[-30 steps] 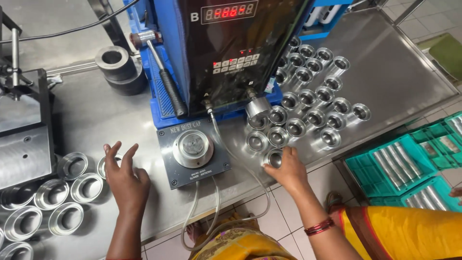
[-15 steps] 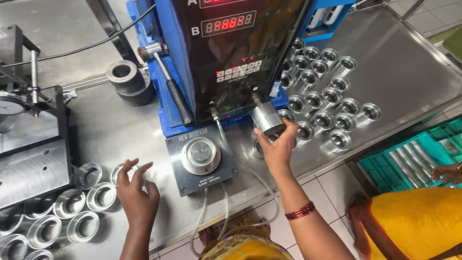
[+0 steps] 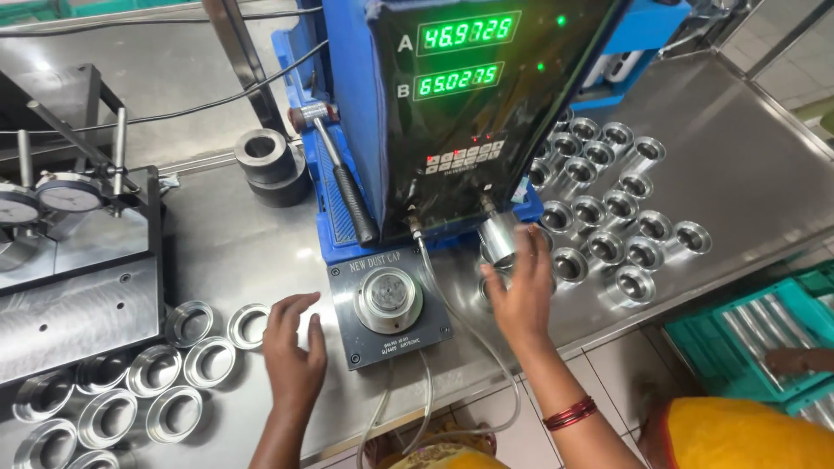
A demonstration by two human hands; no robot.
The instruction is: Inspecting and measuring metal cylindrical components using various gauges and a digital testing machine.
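Gripping a shiny metal cylinder [image 3: 498, 236], right hand [image 3: 521, 300] curled.

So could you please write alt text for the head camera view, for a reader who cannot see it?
A person's right hand grips a shiny metal cylinder beside a blue gauging machine, while the left hand rests flat on a steel table. Metal rings lie left, more cylinders right.

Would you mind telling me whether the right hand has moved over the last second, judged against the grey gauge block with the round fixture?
Yes. The right hand lifted from the rings on the table and now holds a metal cylinder up beside the gauge block, nearer the blue machine.
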